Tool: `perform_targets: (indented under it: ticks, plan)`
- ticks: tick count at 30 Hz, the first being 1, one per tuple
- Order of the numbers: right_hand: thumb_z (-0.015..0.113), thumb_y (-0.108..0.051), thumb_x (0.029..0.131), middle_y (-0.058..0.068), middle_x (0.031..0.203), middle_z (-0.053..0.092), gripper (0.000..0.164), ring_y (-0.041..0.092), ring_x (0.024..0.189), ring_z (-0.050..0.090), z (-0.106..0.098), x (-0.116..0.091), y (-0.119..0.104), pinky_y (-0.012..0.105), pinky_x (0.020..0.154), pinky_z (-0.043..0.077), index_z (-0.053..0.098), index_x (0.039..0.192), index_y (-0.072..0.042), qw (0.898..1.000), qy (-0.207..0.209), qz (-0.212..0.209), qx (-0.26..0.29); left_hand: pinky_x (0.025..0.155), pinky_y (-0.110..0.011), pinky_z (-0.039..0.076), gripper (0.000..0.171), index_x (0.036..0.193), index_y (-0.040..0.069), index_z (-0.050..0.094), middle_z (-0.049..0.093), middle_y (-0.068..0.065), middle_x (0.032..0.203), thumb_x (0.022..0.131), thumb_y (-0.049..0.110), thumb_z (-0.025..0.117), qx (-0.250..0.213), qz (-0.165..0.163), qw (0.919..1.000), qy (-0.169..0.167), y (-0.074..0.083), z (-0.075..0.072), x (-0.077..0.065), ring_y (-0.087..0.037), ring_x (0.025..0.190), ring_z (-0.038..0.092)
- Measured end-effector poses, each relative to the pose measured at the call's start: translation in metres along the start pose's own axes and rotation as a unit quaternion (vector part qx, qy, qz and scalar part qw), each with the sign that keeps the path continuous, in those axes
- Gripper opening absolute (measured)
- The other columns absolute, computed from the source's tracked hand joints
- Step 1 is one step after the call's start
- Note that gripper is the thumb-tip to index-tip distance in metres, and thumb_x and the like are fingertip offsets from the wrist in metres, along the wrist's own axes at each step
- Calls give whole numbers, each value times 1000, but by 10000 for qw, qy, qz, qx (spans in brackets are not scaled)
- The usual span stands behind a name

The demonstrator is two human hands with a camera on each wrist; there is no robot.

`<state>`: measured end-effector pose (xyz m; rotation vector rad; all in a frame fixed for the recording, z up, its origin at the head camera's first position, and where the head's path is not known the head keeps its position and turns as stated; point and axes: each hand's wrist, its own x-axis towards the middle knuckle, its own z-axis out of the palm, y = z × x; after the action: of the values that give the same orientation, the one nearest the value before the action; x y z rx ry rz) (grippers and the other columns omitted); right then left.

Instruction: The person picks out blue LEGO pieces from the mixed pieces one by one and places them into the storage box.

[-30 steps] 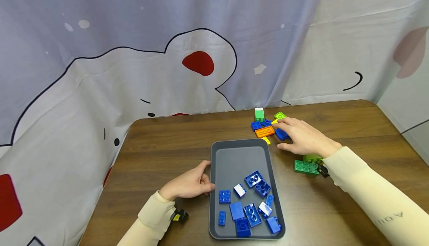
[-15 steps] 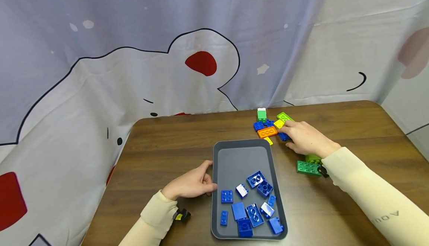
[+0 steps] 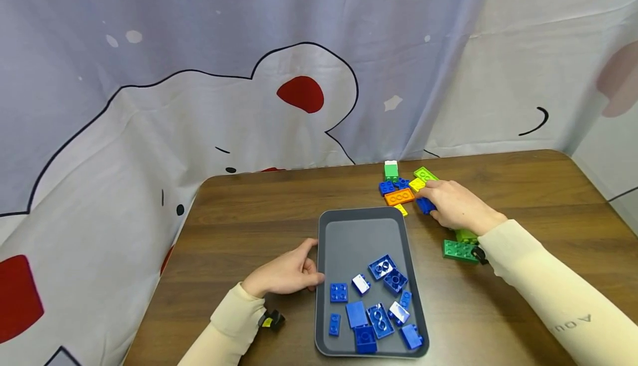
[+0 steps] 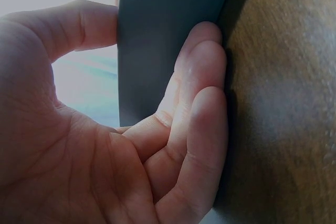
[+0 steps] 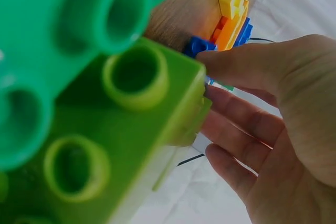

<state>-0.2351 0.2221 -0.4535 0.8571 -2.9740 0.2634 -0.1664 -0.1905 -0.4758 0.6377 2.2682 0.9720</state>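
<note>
My left hand (image 3: 284,271) holds the near-left edge of a grey tray (image 3: 323,227), the thumb on its rim. In the left wrist view, the other fingers (image 4: 202,124) bend against the tray's outer wall, close to the table. Several blue bricks (image 3: 356,314) lie in the tray's front half. Beyond its far right corner, my right hand (image 3: 456,205) pinches a blue brick (image 3: 425,205) between thumb and fingertips. A yellow brick (image 3: 417,185) sits right beside those fingertips. The right palm hides part of the pile.
An orange brick (image 3: 399,197), a blue brick (image 3: 386,187), a green brick (image 3: 391,171) and a lime brick (image 3: 425,174) surround the right hand's fingers. A dark green brick (image 3: 459,251) lies under the right wrist. A curtain (image 3: 219,117) hangs behind the wooden table (image 3: 249,205).
My right hand has lowered onto the pile, its fingers closing around the blue brick, which has turned a little. The left hand stays at the tray's edge.
</note>
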Motion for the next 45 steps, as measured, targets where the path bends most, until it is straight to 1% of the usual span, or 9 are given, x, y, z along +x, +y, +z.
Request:
perform_targets:
  ticks: [5, 11, 16, 22, 26, 31, 35, 41, 45]
  plan:
    - [84, -1, 79, 13, 113, 74, 37, 31, 101, 71, 1, -4, -1, 54, 94, 56, 77, 114, -9, 9999, 57, -57, 86, 61, -23, 43, 81, 157, 0, 23, 68, 5, 74, 96, 27, 68, 38, -22, 10000, 13, 0, -1, 1, -6, 64, 59]
    - [88, -3, 75, 7, 108, 74, 37, 28, 97, 71, 4, -9, -4, 51, 90, 58, 76, 108, -15, 9993, 303, -222, 93, 60, -24, 42, 81, 158, 1, 22, 68, 4, 74, 97, 29, 68, 25, -77, 10000, -12, -3, -2, -1, -7, 64, 58]
    - [89, -8, 74, 8, 110, 73, 41, 30, 96, 70, 0, -14, -11, 51, 90, 58, 74, 113, -10, 9991, 424, -88, 33, 59, -24, 42, 82, 158, 2, 22, 67, 5, 74, 97, 29, 68, -4, -75, 10000, -26, -4, -3, -2, -7, 64, 58]
    - [89, -12, 75, 10, 110, 70, 46, 27, 89, 69, -9, -26, -27, 49, 86, 60, 72, 117, -5, 9985, 504, 68, 191, 58, -23, 41, 82, 158, 2, 22, 67, 5, 74, 97, 29, 68, 18, -71, 10000, -9, -5, -2, -1, -6, 63, 56]
    - [89, -11, 75, 6, 105, 66, 44, 19, 81, 65, -9, -34, -40, 42, 78, 61, 72, 116, -6, 9965, 726, -71, 403, 59, -24, 41, 81, 158, 2, 23, 67, 5, 74, 97, 29, 68, -8, -65, 10000, -1, -5, -2, -1, -7, 64, 57]
    - [88, -11, 75, 1, 102, 64, 41, 11, 74, 54, -8, -44, -58, 32, 69, 53, 73, 113, -10, 9926, 1071, -308, 483, 59, -24, 42, 82, 159, 2, 23, 67, 5, 74, 97, 29, 68, -16, -59, 10000, 0, -5, -2, -1, -7, 64, 58]
    - [90, -12, 74, -1, 104, 65, 44, 9, 77, 54, -8, -51, -70, 29, 69, 52, 73, 114, -11, 9906, 1204, -381, 534, 59, -24, 42, 82, 159, 1, 22, 67, 6, 74, 96, 29, 68, 14, -69, 10000, -5, -5, -2, -1, -7, 63, 57]
    - [90, -15, 74, -3, 107, 65, 46, 11, 83, 59, -10, -60, -87, 30, 74, 55, 72, 116, -13, 9910, 1135, -392, 594, 59, -24, 42, 82, 159, 3, 23, 68, 5, 74, 96, 31, 69, 25, -94, 10000, -4, -4, -2, -1, -7, 63, 57]
    - [90, -16, 75, -5, 107, 64, 46, 10, 84, 60, -14, -64, -97, 30, 75, 56, 72, 117, -14, 9913, 1090, -434, 603, 61, -24, 43, 82, 159, 3, 23, 68, 5, 75, 96, 31, 69, 39, -116, 9999, -1, -5, -2, -1, -7, 64, 58]
